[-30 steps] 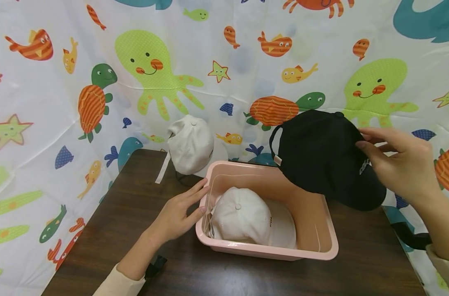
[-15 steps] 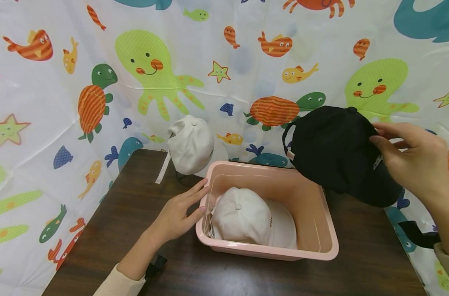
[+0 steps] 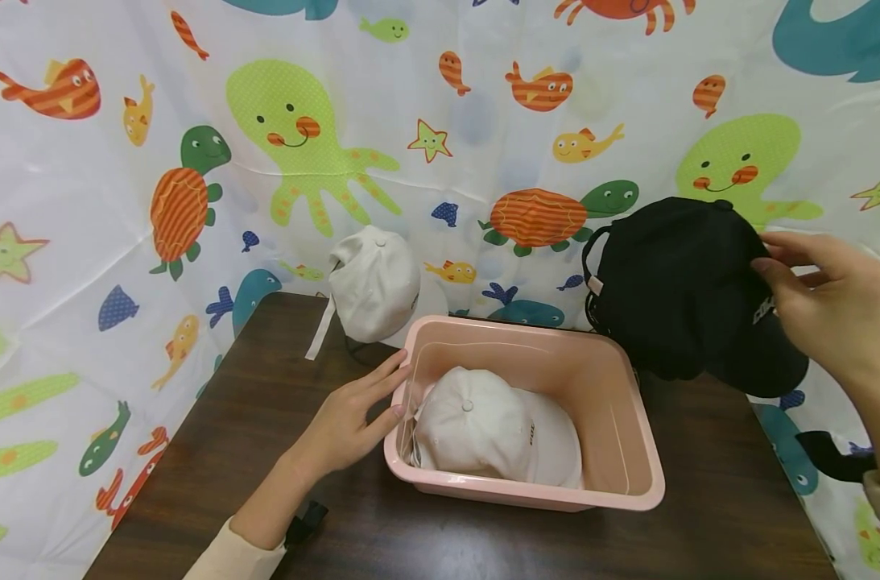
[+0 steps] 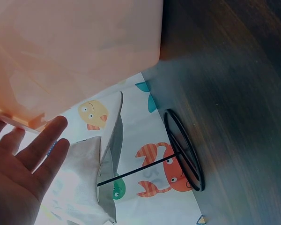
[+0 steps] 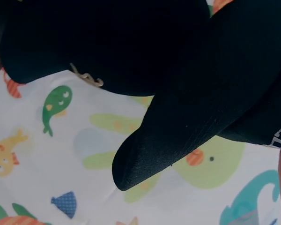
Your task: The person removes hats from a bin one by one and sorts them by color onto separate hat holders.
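Observation:
My right hand (image 3: 838, 298) pinches a black baseball cap (image 3: 686, 282) by its crown, thumb and fingers together, at the right above the table. In the right wrist view this cap's brim (image 5: 178, 117) crosses the middle, with a second black cap (image 5: 98, 42) behind it bearing gold lettering. The held cap mostly hides that one in the head view. My left hand (image 3: 349, 415) rests with extended fingers on the left rim of a pink bin (image 3: 519, 489). Inside the bin lies a white baseball cap (image 3: 476, 423), crown up, brim to the right.
Behind the bin's left corner another white cap (image 3: 374, 282) hangs on a black wire stand (image 4: 185, 154), its strap dangling. All stands on a dark wooden table (image 3: 280, 346). A white curtain (image 3: 447, 80) printed with sea animals closes off the back and sides.
My right hand has carried the black cap to the right and slightly up, away from above the bin. My left hand and the bin have stayed put.

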Motion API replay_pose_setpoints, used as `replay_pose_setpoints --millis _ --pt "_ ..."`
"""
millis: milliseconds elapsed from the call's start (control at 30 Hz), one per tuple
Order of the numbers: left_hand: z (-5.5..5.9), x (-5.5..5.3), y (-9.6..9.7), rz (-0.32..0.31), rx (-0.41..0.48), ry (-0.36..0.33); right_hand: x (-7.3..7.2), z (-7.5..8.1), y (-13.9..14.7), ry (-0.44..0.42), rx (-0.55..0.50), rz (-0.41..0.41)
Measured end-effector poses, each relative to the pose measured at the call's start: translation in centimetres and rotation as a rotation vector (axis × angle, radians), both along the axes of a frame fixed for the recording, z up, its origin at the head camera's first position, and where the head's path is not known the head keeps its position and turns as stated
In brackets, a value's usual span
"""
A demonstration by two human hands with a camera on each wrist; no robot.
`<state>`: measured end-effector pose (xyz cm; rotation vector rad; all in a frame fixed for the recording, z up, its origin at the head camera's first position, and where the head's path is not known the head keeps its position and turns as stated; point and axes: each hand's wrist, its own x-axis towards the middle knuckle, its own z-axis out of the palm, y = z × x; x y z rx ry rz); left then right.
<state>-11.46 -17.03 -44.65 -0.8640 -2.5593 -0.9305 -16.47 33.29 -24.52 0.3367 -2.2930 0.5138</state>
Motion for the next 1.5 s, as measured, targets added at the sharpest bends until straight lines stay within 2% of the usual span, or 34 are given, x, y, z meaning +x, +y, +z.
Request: replay_pose_setpoints --millis 533,767,900,1300,1500 --pt "0.1 0.0 0.0 -0.010 0.011 0.012 -1.3 -0.5 1.5 -0.080 -0.042 -0.154" --pt "0.1 0.0 0.0 -0.005 0.010 0.007 -2.5 -1.6 2.8 0.009 -0.043 -0.088" --pt "0.1 0.0 0.0 -0.012 0.013 0.010 -2.9 -2.2 3.2 0.026 -0.051 -0.084" --pt "0.2 0.0 0.1 -0.012 0.006 0.013 -3.7 -3.6 4.0 -0.047 -0.094 -0.148" --pt "0.2 -0.1 0.1 -0.011 0.003 0.019 -4.0 -4.5 4.3 -0.060 -0.105 -0.132"
